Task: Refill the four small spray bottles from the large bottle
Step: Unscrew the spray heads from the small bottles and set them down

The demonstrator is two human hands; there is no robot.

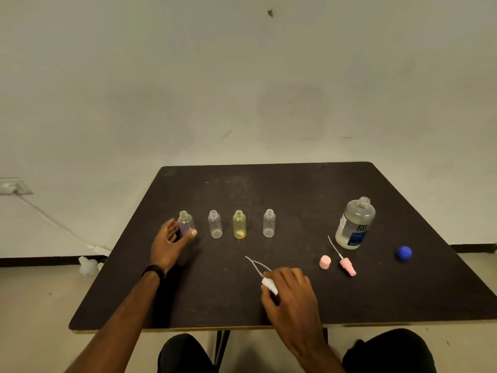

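The right hand curled over white spray heads near the tabletop's front edge, their thin dip tubes trailing toward the middle; how many it held could not be told. The left hand had thumb and fingers closing round the leftmost bottle, thumb tip on its front; whether the grip was firm could not be told.

To do this well, it seemed best to steady that light bottle low on its body, keep it upright, and lay the heads down with tubes clear of the row before fetching the large bottle.

The four small bottles stood open-necked in a row across the middle of the tabletop; clear thin plastic, threaded necks, the third yellow-tinted; the large bottle, uncapped, translucent, labelled, partly full, stood toward the right edge; a blue cap lay nearer that edge; a pink cap and pink spray head lay before it; the top was dark, matte, scuffed.
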